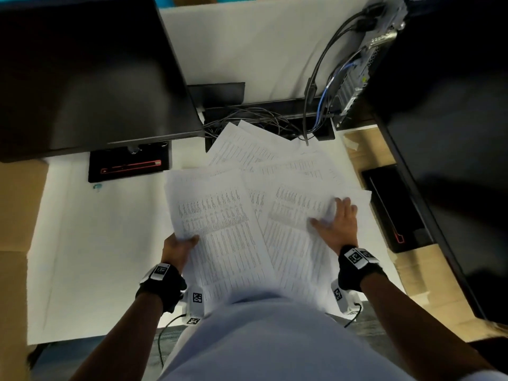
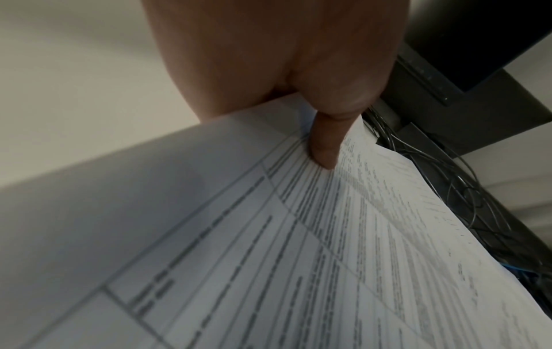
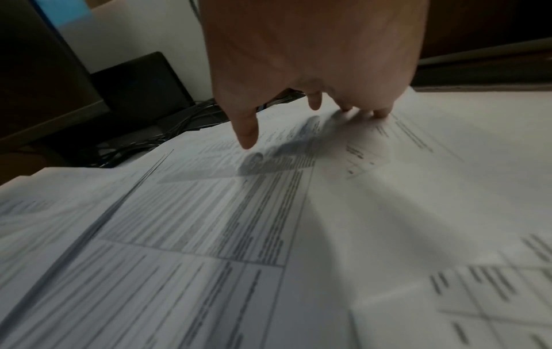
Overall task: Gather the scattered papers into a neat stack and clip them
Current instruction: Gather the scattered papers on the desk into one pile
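Several printed sheets [image 1: 275,171] lie fanned across the white desk. My left hand [image 1: 178,244] pinches the left edge of a sheaf of sheets [image 1: 220,229], thumb on top and fingers underneath; in the left wrist view the thumb [image 2: 324,151] presses on the sheaf [image 2: 298,259]. My right hand [image 1: 336,218] lies spread on the right sheet [image 1: 291,237], fingers straight. In the right wrist view its fingertips [image 3: 382,113] touch the right sheet [image 3: 239,224]. A small teal clip [image 1: 97,187] lies at the left, apart from both hands.
A dark monitor [image 1: 82,72] stands at back left over its black base [image 1: 129,166]. Tangled cables [image 1: 261,116] and a computer tower [image 1: 357,64] sit behind the papers. A second monitor [image 1: 453,133] and its base [image 1: 393,207] stand at right. The white desk cover [image 1: 90,257] spreads left.
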A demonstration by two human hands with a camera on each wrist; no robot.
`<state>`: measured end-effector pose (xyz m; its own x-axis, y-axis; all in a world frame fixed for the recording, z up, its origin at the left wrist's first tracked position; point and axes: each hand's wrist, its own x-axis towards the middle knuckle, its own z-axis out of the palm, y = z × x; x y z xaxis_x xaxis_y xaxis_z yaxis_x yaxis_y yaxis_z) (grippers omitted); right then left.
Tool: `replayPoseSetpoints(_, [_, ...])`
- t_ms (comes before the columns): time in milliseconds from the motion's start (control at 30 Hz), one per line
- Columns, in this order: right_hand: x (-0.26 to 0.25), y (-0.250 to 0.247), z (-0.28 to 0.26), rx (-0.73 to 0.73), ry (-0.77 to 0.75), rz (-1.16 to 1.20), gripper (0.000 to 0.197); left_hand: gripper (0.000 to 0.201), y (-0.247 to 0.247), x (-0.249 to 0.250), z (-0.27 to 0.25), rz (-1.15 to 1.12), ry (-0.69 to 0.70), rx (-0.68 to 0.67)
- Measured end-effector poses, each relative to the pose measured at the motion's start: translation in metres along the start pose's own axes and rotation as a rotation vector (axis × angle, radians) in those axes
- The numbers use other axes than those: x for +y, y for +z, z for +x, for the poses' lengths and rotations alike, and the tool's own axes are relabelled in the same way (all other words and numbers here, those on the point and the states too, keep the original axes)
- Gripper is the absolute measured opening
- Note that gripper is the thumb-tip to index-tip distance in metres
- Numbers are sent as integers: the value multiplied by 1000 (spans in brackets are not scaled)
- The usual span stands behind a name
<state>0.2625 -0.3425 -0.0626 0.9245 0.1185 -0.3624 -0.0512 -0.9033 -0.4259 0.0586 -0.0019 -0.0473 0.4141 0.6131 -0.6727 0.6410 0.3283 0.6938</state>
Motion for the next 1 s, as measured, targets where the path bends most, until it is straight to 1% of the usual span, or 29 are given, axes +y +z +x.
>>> replayPoseSetpoints(100, [-8,3,5,-25,-71,-14,102,36,2,4,-5,-16,15,-4])
replayPoseSetpoints(200, [-18,0,8,-75,-146,163,98,37,3,5,-5,8,18,13])
replayPoseSetpoints(233, [-19,-2,9,-49,-156,212,93,37,3,4,-4,15,17,17])
replayPoseSetpoints(267, [-19,-6,12,35,-146,214,89,36,3,4,-4,21,16,21])
replayPoseSetpoints(300, [-17,-10,16,133,-103,188,86,36,3,4,-4,24,18,21])
replayPoseSetpoints(333, [-14,-14,20,200,-27,159,87,36,3,3,-3,27,18,25])
replayPoseSetpoints(367, [-12,-19,25,202,71,140,94,36,2,2,-3,25,22,26])
replayPoseSetpoints(400, [-9,-22,29,148,156,112,104,36,2,3,-4,22,22,24])
replayPoseSetpoints(433, [-7,-23,31,65,193,59,115,36,3,2,-3,17,23,22])
replayPoseSetpoints(467, [-7,-23,31,-20,180,-1,125,35,2,2,-3,14,22,23])
replayPoseSetpoints(500, [-8,-21,30,-82,133,-43,131,35,2,1,-3,10,21,22])
replayPoseSetpoints(567, [-12,-15,26,-107,20,-64,135,34,1,0,-1,8,19,20])
replayPoseSetpoints(667, [-10,-12,22,-77,-42,-52,130,35,1,0,0,0,17,9])
replayPoseSetpoints(800, [-12,-19,18,-5,-77,113,121,36,1,-1,1,6,21,10])
replayPoseSetpoints(867, [-21,-24,12,28,-79,267,113,37,0,-2,2,23,26,6])
replayPoseSetpoints(933, [-28,-30,5,76,-35,468,110,37,-1,-1,2,35,34,5])
replayPoseSetpoints(1000, [-29,-36,0,120,41,593,113,36,-1,-2,2,33,38,8])
